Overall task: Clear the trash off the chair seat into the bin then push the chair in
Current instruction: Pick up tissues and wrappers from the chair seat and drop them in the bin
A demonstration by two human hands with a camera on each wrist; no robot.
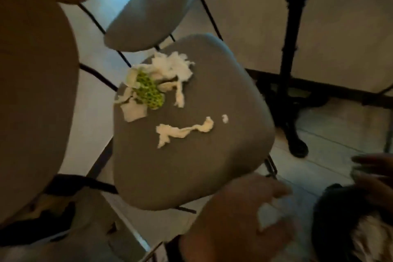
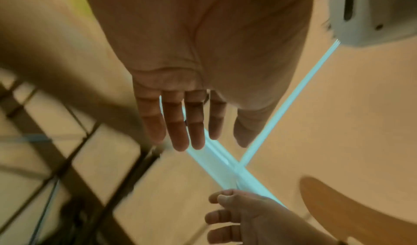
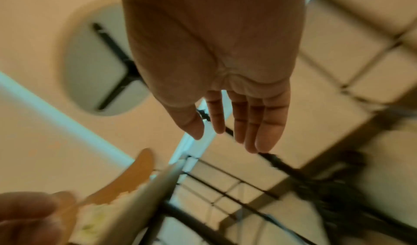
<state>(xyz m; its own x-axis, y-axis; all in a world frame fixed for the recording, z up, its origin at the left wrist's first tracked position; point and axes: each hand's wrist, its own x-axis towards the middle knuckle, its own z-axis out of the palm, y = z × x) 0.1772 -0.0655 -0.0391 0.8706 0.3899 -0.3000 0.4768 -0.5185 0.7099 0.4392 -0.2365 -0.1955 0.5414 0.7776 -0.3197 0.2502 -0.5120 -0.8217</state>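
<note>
The grey chair seat point(image 1: 191, 166) fills the middle of the head view. On its far left part lie a crumpled white tissue point(image 1: 174, 66), a green-dotted wrapper point(image 1: 148, 89) and a flat white scrap point(image 1: 134, 111). A twisted tissue strip point(image 1: 185, 130) and a tiny white bit point(image 1: 225, 118) lie nearer the middle. My left hand point(image 1: 274, 195) hovers, blurred, off the seat's near right corner. In the left wrist view its fingers point(image 2: 180, 133) are straight and hold nothing. My right hand point(image 1: 365, 168) is over the dark bin point(image 1: 331, 219) at the lower right, palm open point(image 3: 230, 138) and empty.
A round wooden table top point(image 1: 32, 91) overhangs on the left. A second grey chair seat point(image 1: 148, 13) stands beyond the first. A black table pedestal point(image 1: 291, 70) rises on the right over tiled floor point(image 1: 329, 130). Pale stuff shows inside the bin.
</note>
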